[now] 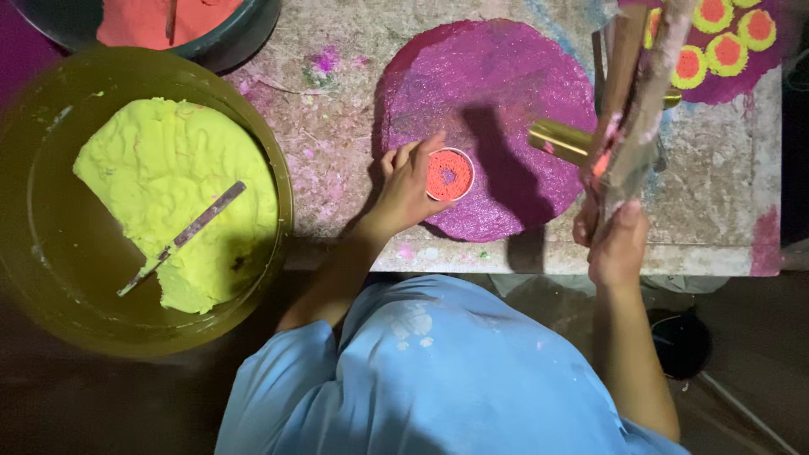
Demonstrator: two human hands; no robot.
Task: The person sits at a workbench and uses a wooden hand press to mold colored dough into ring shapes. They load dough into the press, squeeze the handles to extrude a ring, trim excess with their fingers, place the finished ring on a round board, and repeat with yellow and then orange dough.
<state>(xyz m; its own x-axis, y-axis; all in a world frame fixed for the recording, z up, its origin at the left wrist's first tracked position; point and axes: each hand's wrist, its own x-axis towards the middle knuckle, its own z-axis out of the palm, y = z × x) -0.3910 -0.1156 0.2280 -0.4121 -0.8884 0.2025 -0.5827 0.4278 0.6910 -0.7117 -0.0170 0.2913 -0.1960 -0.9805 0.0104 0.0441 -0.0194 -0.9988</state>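
The stained work table (337, 152) ends in a straight front edge just below both hands, and beyond that edge the floor lies dark. Bare tabletop shows to the left of the left hand (406, 187), up to the rim of a large green basin (282, 181) that overhangs the table's corner; the basin holds a slab of yellow-green paste (160, 168) with a flat stick (181, 238) lying across it. Above that basin, a second dark tub (244, 34) holds orange paste. The left arm reaches forward from a light blue sleeve, wrist bent, and the hand lies on the near part of a round magenta disc (489, 101). Its fingers curl around the left side of a small round ring mould (449, 173) filled with orange paste, thumb and fingertips touching the rim. The mould sits on the disc, close to its lower edge. The right arm rises straight up at the table's front edge, and the right hand (613, 240) is clenched around the lower end of a paste-smeared clear plastic strip (640, 93) held upright. A brass-coloured tube (560, 139) juts left from behind the strip, over the disc. To the upper right of the right hand lies a purple piece with yellow-ringed orange circles (716, 50).
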